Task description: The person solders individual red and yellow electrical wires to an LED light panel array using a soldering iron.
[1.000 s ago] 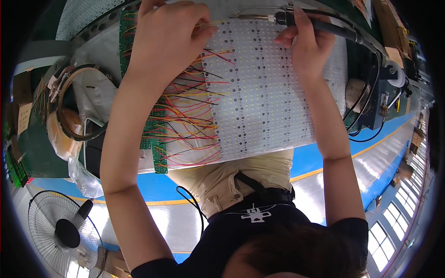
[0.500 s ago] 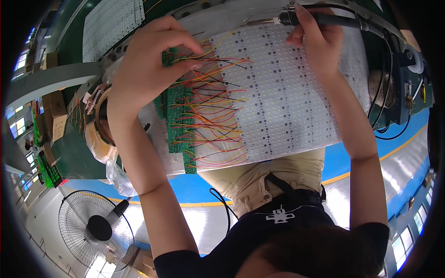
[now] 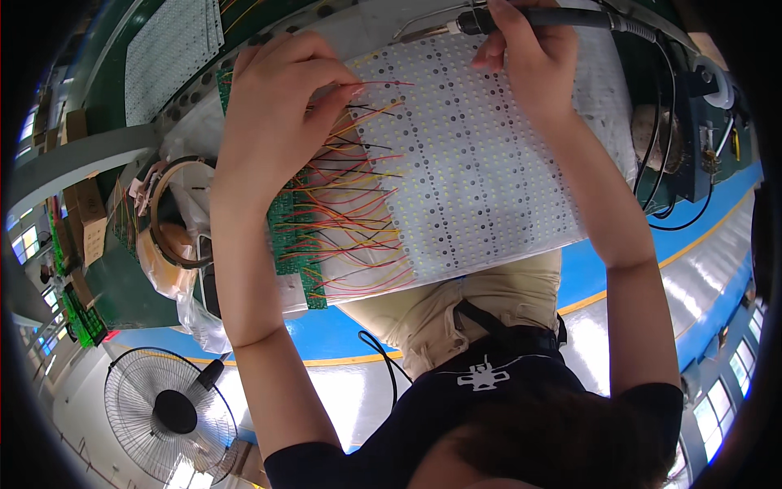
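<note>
My left hand (image 3: 281, 122) is closed in a pinch on a red wire (image 3: 389, 82), whose free end points right over the white panel. Beneath that hand lie narrow green circuit boards (image 3: 292, 236), partly hidden by it. Red, yellow and black wires (image 3: 350, 218) fan out from the boards to the panel's left edge. The white panel (image 3: 489, 163) carries rows of small yellowish dots and larger dark dots. Above its far edge, my right hand (image 3: 542, 73) grips a black-handled soldering iron (image 3: 475, 22). The iron's metal tip points left, with a thin bent metal tube alongside.
A second dotted white panel (image 3: 171, 61) lies at the far left, beyond a curved grey arm (image 3: 81, 155). Left of the boards are a brown ring (image 3: 163, 212) and a clear plastic bag (image 3: 199, 318). The iron's cable runs to a dark stand (image 3: 695, 155) at right. A floor fan (image 3: 175, 407) stands lower left.
The whole view has shifted, so the bench sits farther left. In my left fingers, a single red wire now stands out from the bunch. My right hand keeps hold of the soldering iron.
</note>
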The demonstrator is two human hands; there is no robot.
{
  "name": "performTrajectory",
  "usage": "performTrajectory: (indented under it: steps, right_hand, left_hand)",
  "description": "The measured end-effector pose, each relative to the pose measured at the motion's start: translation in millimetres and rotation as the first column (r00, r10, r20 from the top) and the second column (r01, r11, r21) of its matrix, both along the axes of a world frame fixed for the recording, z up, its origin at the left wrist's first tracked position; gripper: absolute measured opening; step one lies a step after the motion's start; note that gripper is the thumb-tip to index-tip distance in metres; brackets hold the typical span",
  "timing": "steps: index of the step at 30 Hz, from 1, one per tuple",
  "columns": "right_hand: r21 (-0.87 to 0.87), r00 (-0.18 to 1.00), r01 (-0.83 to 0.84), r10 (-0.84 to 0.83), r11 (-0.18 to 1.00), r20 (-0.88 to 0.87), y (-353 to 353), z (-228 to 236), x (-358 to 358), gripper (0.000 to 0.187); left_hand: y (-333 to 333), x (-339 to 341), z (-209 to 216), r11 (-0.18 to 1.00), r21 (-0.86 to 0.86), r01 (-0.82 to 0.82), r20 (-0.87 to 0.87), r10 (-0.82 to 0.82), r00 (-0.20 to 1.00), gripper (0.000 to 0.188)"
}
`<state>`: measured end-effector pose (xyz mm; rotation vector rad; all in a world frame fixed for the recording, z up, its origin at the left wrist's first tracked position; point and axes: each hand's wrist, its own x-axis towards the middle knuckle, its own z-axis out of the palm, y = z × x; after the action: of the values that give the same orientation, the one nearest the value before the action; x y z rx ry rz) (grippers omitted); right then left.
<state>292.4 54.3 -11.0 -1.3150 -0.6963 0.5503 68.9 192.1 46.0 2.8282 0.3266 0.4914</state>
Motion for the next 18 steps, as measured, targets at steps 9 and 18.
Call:
performTrajectory:
  steps: [9,18]
  right_hand:
    - [0.032,0.996,0.027,-0.024,0.999,-0.089,3,-1,0,0.026]
    - [0.025,0.996,0.032,-0.030,0.999,-0.086,4,-1,-1,0.027]
  left_hand:
    - [-5,5,-19,0.992,-0.024,-0.120,0.028,0.121,0.992,0.006]
    - [-5,5,-21,0.992,0.020,-0.123,0.082,0.121,0.989,0.008]
